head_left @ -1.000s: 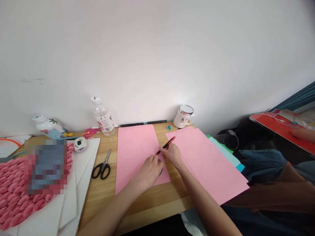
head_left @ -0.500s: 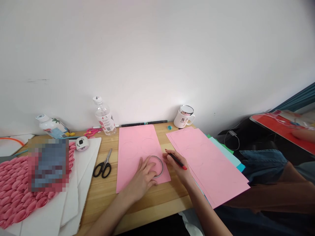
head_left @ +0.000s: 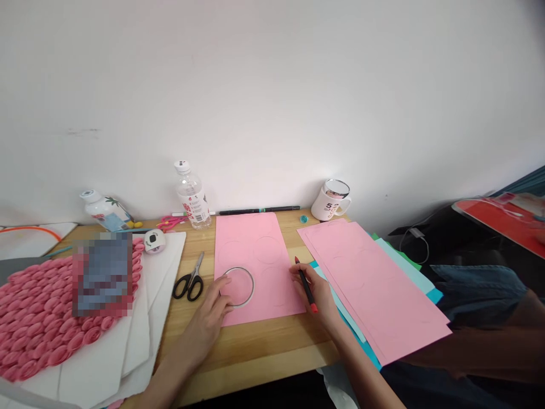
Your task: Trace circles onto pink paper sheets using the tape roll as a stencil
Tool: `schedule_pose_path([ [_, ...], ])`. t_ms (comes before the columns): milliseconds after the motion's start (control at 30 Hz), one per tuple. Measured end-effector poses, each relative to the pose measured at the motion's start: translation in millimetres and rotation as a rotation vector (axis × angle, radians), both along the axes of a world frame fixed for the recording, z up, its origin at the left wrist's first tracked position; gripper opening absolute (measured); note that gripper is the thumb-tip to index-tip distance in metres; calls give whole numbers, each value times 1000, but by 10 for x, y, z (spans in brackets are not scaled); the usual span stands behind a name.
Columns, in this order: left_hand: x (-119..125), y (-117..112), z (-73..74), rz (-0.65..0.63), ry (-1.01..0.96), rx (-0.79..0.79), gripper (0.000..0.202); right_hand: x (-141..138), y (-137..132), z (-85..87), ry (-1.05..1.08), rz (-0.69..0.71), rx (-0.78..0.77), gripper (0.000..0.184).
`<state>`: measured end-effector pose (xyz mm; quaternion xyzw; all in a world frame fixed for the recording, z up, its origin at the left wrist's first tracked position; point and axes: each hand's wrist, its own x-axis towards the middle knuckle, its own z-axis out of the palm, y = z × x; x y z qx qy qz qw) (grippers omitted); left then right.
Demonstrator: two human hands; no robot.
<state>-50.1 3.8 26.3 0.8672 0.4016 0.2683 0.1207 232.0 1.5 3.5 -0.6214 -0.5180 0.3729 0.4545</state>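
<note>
One black, red-ended pen (head_left: 305,284), clasped in the right hand's (head_left: 319,298) curled fingers near the worktop's (head_left: 255,352) front edge, runs far-to-near, tip pointing away, while the left hand's (head_left: 206,325) spread fingers touch a thin metal ring (head_left: 253,287).

- The ring (head_left: 238,286) has slid across the pink sheet (head_left: 266,272), from beside its right edge to its near left corner.
- The left hand (head_left: 208,324) went with it. It lay spread over the ring, pressing it flat; now only its fingertips rest on the ring's left rim, and the palm is off the sheet, over the bare table (head_left: 255,352).
- The right hand (head_left: 319,295) has pulled away from the ring and sits at the sheet's right edge.
- The pen (head_left: 305,291) no longer has its tip down beside the ring. It is swung round in the fingers, its red end toward the table's near edge.
</note>
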Motion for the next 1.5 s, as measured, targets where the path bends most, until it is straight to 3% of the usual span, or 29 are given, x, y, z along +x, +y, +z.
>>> schedule_pose_path([
  [100,-41,-16,-2,-20,31,14,24,-48,-7,22,-9,-32,-25,26],
  [267,-18,-5,-42,-62,60,4,26,-264,-72,160,59,-41,88,30],
  [433,-23,-4,-71,-66,74,-1,27,-404,-51,230,163,-6,1,29],
  [600,-18,-10,-62,-71,66,3,23,-356,80,215,39,108,41,21],
  [767,-8,6,-81,-65,27,29,12,-349,130,162,-19,122,91,17],
  [1067,-10,38,-107,-57,-8,66,10,-334,130,75,-25,181,195,16],
  [1500,9,48,-91,-52,-9,59,12,-321,120,82,-40,218,189,15],
])
